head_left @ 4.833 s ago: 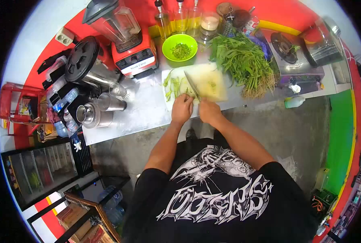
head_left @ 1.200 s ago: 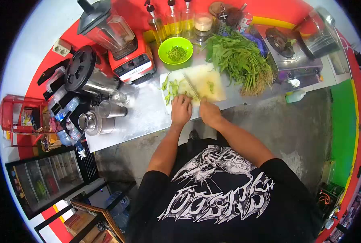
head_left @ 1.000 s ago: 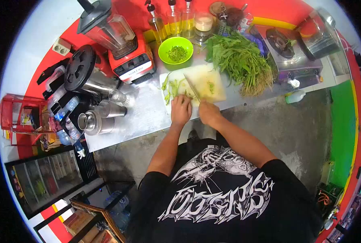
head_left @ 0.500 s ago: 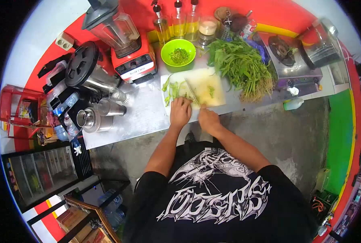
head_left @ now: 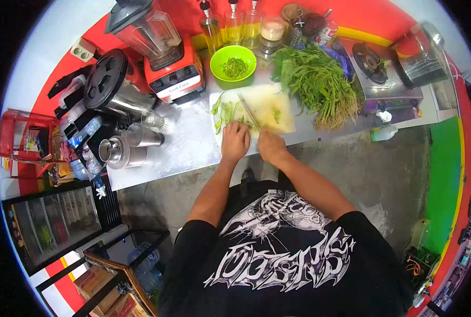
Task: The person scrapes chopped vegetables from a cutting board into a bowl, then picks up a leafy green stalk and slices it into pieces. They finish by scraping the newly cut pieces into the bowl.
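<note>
My right hand is closed around the handle of a knife, whose blade points up and to the left over the cutting board. Beside the blade, my left hand presses down with bent fingers on green stems at the board's left side. A small heap of chopped greens lies to the right of the knife. Behind the board stands a lime-green bowl with chopped greens in it. A big bunch of leafy greens with roots rests at the board's right.
A red blender stands at the back left, near steel cups and a lidded steel container. Pump bottles line the wall. A gas stove is at the right; the steel counter ends in front of me.
The knife handle and my right hand have lifted slightly, and the blade has shifted a little up and left. My left hand stays on the stems.
</note>
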`<state>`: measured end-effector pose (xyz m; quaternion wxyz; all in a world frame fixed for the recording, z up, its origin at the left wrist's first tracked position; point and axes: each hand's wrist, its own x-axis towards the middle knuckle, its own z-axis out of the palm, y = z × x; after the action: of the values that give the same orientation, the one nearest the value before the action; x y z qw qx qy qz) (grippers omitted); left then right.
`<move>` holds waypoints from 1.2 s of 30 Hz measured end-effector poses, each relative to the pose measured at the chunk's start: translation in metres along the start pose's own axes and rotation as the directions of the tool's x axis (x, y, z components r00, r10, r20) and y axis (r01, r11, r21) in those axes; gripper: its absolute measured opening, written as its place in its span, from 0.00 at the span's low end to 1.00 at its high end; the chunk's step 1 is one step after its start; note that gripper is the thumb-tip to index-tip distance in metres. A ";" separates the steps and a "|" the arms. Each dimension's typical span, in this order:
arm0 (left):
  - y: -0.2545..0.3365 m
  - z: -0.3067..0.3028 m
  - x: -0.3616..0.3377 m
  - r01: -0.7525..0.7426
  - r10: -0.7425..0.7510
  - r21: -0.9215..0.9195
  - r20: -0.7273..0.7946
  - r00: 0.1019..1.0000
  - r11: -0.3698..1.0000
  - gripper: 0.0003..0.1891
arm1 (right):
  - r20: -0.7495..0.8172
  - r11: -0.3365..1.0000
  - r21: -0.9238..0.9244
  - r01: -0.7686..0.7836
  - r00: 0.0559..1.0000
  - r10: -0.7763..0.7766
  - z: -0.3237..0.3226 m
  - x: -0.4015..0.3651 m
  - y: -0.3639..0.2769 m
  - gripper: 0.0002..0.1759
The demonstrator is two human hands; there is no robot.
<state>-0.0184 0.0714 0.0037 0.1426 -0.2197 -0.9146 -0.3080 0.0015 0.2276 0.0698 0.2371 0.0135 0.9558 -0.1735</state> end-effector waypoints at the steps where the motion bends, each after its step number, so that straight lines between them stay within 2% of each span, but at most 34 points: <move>1: 0.001 -0.001 0.000 0.009 -0.009 -0.004 0.006 1.000 1.000 0.08 | 0.072 1.000 -0.017 0.005 0.997 -0.004 -0.008 -0.001 -0.003 0.28; 2: 0.002 -0.002 0.001 0.018 -0.018 -0.008 0.009 1.000 1.000 0.08 | -0.027 0.998 -0.033 0.060 0.998 -0.060 0.010 0.007 0.008 0.28; 9: -0.001 0.000 0.001 -0.004 0.003 -0.036 -0.019 1.000 0.999 0.06 | -0.013 0.999 -0.034 -0.007 1.000 0.007 0.014 -0.008 0.001 0.23; 10: -0.001 0.000 0.000 -0.008 0.007 -0.035 -0.014 1.000 0.999 0.06 | -0.067 0.998 0.011 0.060 0.996 -0.060 0.015 -0.002 0.007 0.22; 13: -0.001 0.001 0.000 0.016 -0.016 -0.016 -0.016 1.000 1.000 0.07 | 0.016 0.999 -0.029 0.016 1.000 -0.015 0.012 0.007 0.008 0.23; 14: -0.001 0.002 0.001 0.013 -0.014 -0.019 -0.025 1.000 1.000 0.07 | 0.037 0.998 -0.034 0.045 0.998 -0.044 0.017 0.009 0.012 0.24; 19: -0.002 0.001 0.001 0.035 -0.035 -0.017 0.000 0.999 0.999 0.06 | -0.006 0.998 -0.064 -0.003 1.000 0.002 0.024 -0.006 0.006 0.24; 21: -0.003 0.001 0.001 0.025 -0.025 -0.026 -0.005 1.000 0.999 0.06 | -0.071 0.999 -0.046 -0.002 0.997 -0.001 0.026 -0.001 0.004 0.23; 22: -0.002 0.001 0.001 0.015 -0.015 -0.038 -0.014 1.000 0.999 0.06 | -0.053 0.992 -0.103 0.067 0.996 -0.073 0.021 0.000 0.007 0.21; 27: -0.003 0.001 0.001 0.020 -0.020 -0.026 -0.011 1.000 0.999 0.07 | -0.024 0.993 -0.092 0.070 0.997 -0.072 0.017 -0.005 0.006 0.20; 31: -0.003 0.000 0.000 0.011 -0.012 -0.028 -0.011 1.000 1.000 0.08 | -0.069 0.998 -0.060 0.006 0.998 -0.010 0.021 -0.010 0.001 0.20; 33: -0.002 0.000 -0.001 0.030 -0.030 -0.022 0.003 1.000 0.999 0.08 | -0.075 0.994 -0.108 0.029 0.996 -0.038 0.016 -0.003 0.001 0.22; 34: -0.003 0.001 0.000 0.024 -0.024 -0.022 0.004 1.000 0.999 0.07 | -0.034 0.997 -0.073 0.040 0.999 -0.043 0.016 0.003 0.005 0.22; 36: -0.002 0.001 0.000 0.029 -0.029 -0.031 -0.004 1.000 0.999 0.07 | -0.066 0.995 -0.084 0.063 0.995 -0.069 0.016 -0.002 0.008 0.21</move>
<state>-0.0194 0.0712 0.0020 0.1366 -0.2082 -0.9124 -0.3247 0.0110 0.2295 0.0548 0.1988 -0.0217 0.9695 -0.1415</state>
